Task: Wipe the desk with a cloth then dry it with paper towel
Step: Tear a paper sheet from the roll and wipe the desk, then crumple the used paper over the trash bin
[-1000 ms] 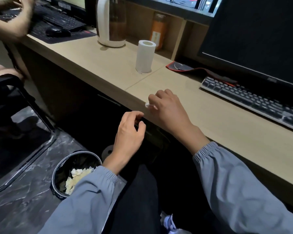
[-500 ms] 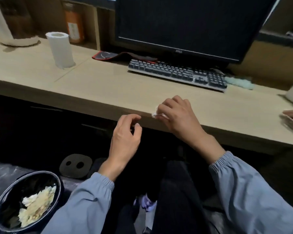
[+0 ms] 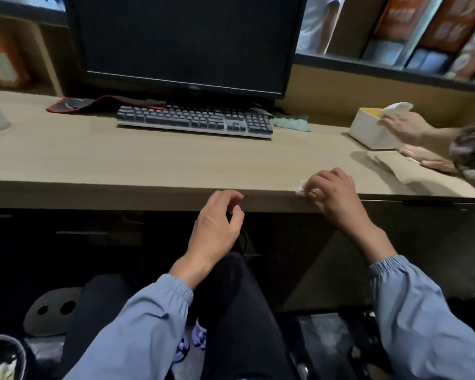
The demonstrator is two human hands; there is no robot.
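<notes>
Your right hand [image 3: 336,197] sits at the front edge of the worktop [image 3: 176,160], its grip pinching a small white wad [image 3: 302,187], probably paper towel, which touches that edge. Your left hand [image 3: 217,229] hangs just below the edge, fingers loosely curled around nothing. The wad looks soft, light and easily torn when damp, so hold it flat under 2 or 3 fingertips rather than by a corner. A teal cloth [image 3: 291,123] lies beside the keyboard [image 3: 195,120]; it should be limp, so bunch it from the middle.
</notes>
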